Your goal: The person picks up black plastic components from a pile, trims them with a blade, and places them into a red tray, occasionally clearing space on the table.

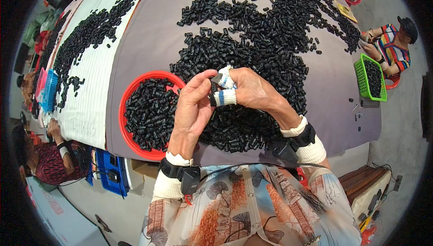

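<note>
Both hands meet over a large pile of small black cylindrical plastic parts [252,133]. My left hand [191,111] is closed, its thumb and fingers pinching a small black plastic part [213,87]. Against that part comes my right hand [255,88], also closed, with white cloth covers [225,97], one blue-striped, on its thumb and finger. A small dark grey tip shows between the two hands; whether the right hand grips it is unclear. Left of my left hand stands a red round basin [122,111] filled with similar black parts.
The grey-covered table [144,38] carries more black parts toward its far side. A white-striped cloth [92,106] with more parts lies left. At the right edge stands a green basket [382,93] beside a person in a striped top [392,45]. Another person [52,165] sits at left.
</note>
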`<state>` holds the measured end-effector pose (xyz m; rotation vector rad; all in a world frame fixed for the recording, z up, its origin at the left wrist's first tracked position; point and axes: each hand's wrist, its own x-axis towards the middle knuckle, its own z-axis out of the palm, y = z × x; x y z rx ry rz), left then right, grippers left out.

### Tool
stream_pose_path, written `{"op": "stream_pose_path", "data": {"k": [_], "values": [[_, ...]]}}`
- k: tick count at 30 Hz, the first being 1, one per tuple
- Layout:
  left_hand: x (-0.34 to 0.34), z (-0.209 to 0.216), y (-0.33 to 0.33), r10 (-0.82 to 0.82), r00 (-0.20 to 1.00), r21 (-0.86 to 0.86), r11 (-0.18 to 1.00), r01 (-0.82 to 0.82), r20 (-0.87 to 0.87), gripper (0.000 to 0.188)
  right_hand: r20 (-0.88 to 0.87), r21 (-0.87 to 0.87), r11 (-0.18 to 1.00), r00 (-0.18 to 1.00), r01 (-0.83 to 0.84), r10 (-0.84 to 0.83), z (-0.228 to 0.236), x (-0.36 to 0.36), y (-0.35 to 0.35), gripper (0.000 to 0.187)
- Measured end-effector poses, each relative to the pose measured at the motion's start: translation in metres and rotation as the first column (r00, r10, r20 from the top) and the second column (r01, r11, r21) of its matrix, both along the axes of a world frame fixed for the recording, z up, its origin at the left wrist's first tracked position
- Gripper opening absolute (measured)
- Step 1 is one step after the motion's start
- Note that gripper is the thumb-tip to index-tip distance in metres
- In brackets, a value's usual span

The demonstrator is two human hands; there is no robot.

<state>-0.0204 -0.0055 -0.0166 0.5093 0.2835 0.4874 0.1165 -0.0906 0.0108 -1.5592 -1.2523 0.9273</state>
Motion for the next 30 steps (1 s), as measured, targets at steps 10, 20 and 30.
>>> {"op": "stream_pose_path", "data": {"k": [10,20,30], "values": [[0.001,-0.007,0.0,-0.005,1.0,0.008,1.0,0.005,-0.007,0.024,0.075,0.007,1.0,0.997,-0.024,0.023,0.001,0.0,-0.002,0.031],[0.003,-0.007,-0.004,0.018,0.999,0.046,0.999,-0.017,-0.03,0.024,0.108,0.038,0.999,0.994,-0.022,0.018,-0.008,0.0,-0.004,0.026],[-0.051,0.003,0.029,0.403,0.82,0.551,0.824,-0.133,-0.406,0.022,0.029,-0.055,0.998,0.999,-0.024,0.025,0.006,0.002,0.003,0.025]]}}
